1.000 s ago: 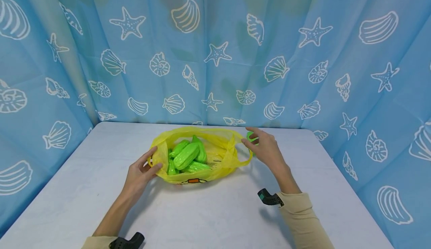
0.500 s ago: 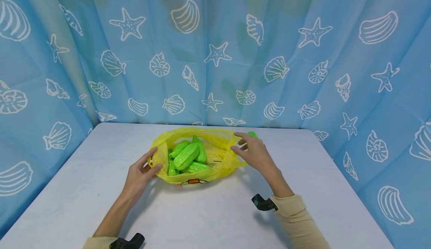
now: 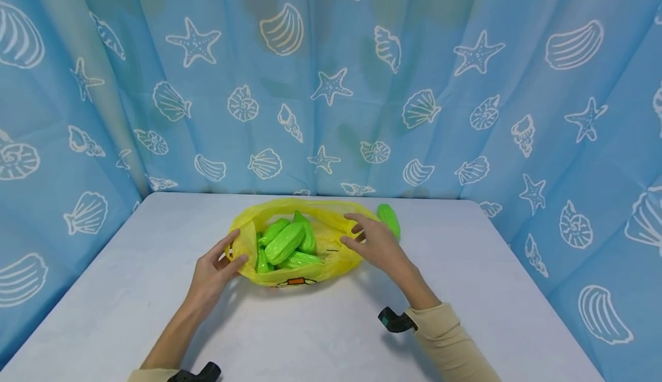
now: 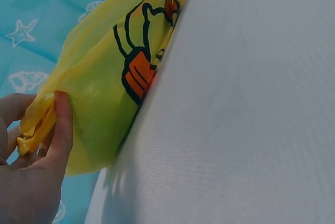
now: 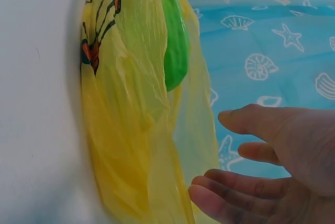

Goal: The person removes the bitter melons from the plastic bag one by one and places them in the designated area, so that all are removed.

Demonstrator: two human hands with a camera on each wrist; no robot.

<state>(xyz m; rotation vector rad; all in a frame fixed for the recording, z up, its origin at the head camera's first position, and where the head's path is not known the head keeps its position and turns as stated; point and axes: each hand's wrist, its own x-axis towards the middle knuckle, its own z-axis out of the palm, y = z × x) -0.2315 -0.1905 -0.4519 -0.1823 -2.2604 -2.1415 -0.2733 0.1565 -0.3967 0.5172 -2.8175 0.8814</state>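
Note:
A yellow plastic bag point(image 3: 341, 261) with a printed cartoon lies on the table, its mouth spread upward. Inside, toward its left side, several glossy bright green ridged vegetables point(image 3: 285, 242) are heaped. My left hand point(image 3: 209, 273) holds the bag's left edge, where the left wrist view shows the gathered handle point(image 4: 39, 124) between thumb and fingers. At the opposite end, my right hand point(image 3: 377, 244) hovers by the rim with fingers spread and nothing in them. One more green vegetable point(image 3: 389, 220) lies outside the bag, behind the right hand.
The white-covered table point(image 3: 310, 336) extends in front of the bag and to both sides. A blue curtain point(image 3: 331, 123) printed with shells and starfish hangs behind the table's back edge and along its sides.
My right hand has moved left and slightly toward me, from beside the bag's right handle to over its right rim. The green vegetable behind it now shows. My left hand stays in place.

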